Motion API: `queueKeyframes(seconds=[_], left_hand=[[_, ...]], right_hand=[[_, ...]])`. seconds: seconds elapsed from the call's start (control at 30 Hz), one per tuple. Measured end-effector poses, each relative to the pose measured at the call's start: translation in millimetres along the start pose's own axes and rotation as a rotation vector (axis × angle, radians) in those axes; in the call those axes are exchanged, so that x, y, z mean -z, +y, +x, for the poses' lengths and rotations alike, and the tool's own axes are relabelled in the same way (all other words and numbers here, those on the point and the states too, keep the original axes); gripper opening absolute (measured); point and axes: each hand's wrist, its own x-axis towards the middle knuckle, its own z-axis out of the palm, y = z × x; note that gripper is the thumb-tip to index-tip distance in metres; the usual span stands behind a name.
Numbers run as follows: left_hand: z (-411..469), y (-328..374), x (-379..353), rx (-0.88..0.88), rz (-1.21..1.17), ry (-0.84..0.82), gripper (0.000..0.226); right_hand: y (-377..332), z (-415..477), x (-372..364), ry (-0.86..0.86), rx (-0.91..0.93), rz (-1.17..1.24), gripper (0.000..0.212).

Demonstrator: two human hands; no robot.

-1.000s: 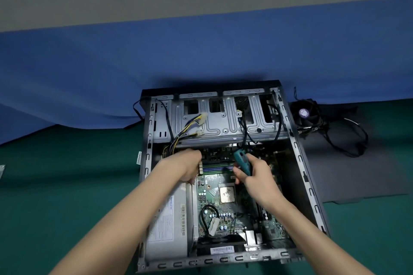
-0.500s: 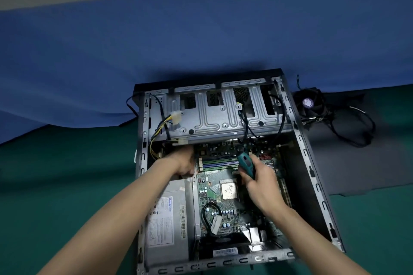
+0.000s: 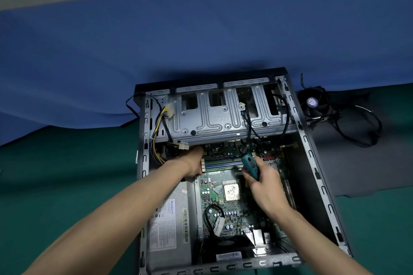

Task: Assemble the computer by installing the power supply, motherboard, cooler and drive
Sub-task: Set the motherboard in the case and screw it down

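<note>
Little has changed from half a second ago. The right grip (image 3: 266,187) still clasps the teal screwdriver (image 3: 250,164), whose tip slants down to the far edge of the motherboard (image 3: 214,185), beneath the drive cage (image 3: 214,118). The left grip (image 3: 193,164) stays at the board's far left corner beside the memory slots, its fingers hidden, so I cannot tell whether it holds anything. The power supply (image 3: 169,225) lies left of the board in the case (image 3: 312,158), and the cooler (image 3: 312,102) sits outside on the tabletop (image 3: 55,185).
</note>
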Motion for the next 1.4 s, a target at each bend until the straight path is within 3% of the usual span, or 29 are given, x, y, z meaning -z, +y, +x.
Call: queueKeyframes(seconds=[0.27, 0.57, 0.73, 0.87, 1.4], left_hand=[[0.4, 3.1, 2.2, -0.003, 0.017, 0.043, 0.033], [-0.3, -1.0, 1.8, 0.038, -0.046, 0.003, 0.018], [-3.3, 3.3, 1.9, 0.030, -0.060, 0.010, 0.034], [-5.7, 9.2, 4.1, 0.013, -0.008, 0.076, 0.034], [-3.8, 7.7, 2.6, 0.079, -0.158, 0.039, 0.034]], right_hand=[[2.2, 0.3, -1.5, 0.011, 0.001, 0.002, 0.021], [3.7, 1.2, -1.6, 0.026, 0.002, 0.031, 0.019], [3.8, 1.6, -2.1, 0.025, -0.001, 0.031, 0.020], [5.2, 2.3, -2.7, 0.020, 0.000, 0.025, 0.021], [9.2, 2.5, -1.7, 0.026, 0.020, 0.077, 0.015]])
